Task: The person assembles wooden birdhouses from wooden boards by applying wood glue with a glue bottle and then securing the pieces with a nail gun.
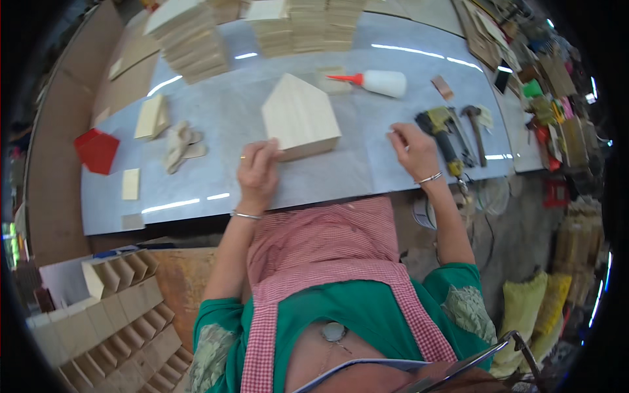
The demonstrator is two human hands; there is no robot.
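Counter (327,177) held house-shaped wooden box (300,114); left hand (259,167) curled at its corner, right hand (417,152) half-curled, pinch unclear. Squeeze bottle (385,83) right of box could've rolled if bumped.

It's a woodworking workshop we're looking at, and the evidence is everywhere! Across the long blue-grey worktable (223,137), tall stacks of pale, flat wooden pieces (190,46) crowd the far side, and a house-shaped pale wooden block (301,114) sits out front. Over on the right, a yellow-and-black power tool (444,136) lies beside a wooden-handled hammer (476,135)! Down at lower left, rows of open, pale wooden compartments (124,314), and at far right, bulging yellow sacks (525,311)!
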